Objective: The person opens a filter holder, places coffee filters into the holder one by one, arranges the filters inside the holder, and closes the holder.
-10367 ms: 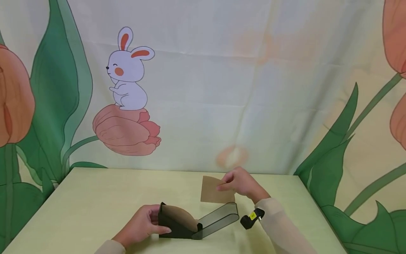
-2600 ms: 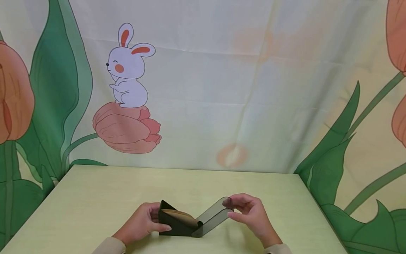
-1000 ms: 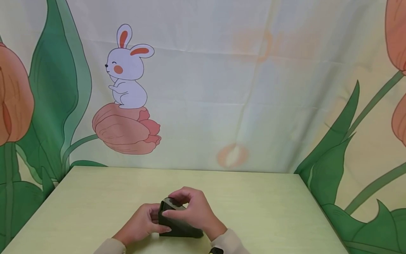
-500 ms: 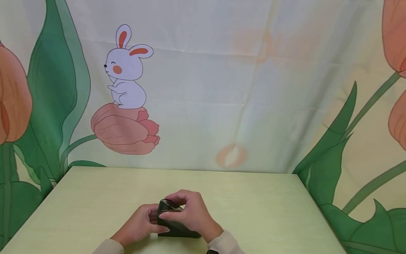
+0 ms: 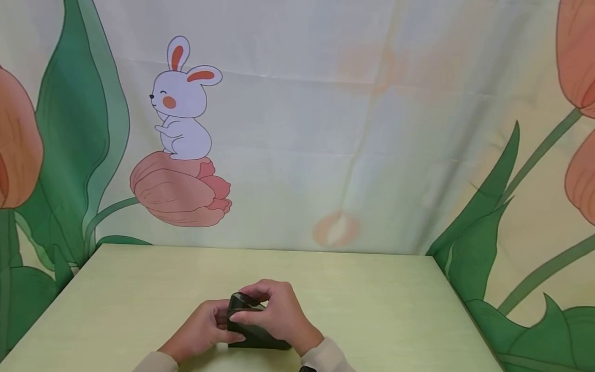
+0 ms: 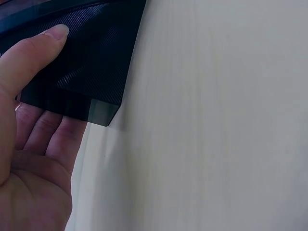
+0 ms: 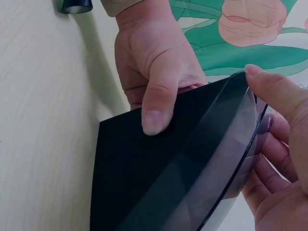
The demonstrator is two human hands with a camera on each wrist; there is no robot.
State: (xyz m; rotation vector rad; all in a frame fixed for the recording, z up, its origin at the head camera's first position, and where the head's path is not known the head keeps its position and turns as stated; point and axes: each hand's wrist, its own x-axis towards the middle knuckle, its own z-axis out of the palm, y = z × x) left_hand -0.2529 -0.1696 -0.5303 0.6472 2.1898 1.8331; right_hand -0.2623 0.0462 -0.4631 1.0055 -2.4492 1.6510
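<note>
A black box [image 5: 260,338] with a smoky see-through lid [image 5: 239,299] stands on the table at the front middle. My left hand [image 5: 202,328] grips its left end, the thumb on the near side and the fingers behind, as the left wrist view shows too. Over the top, my right hand [image 5: 283,312] holds the lid between thumb and fingers at its upper left end. The lid lies down over the box in the right wrist view, and the brownish paper inside [image 7: 236,130] shows dimly through it.
The pale yellow table [image 5: 372,305] spreads around the hands. Behind its back edge hangs a cloth backdrop [image 5: 279,129] printed with tulips and a rabbit. A small black camera [image 5: 308,369] sits at my right sleeve.
Earlier my right hand held a brown paper sheet; later it held the raised lid, then swung it left and down over the box. In the last second the hands barely move.
</note>
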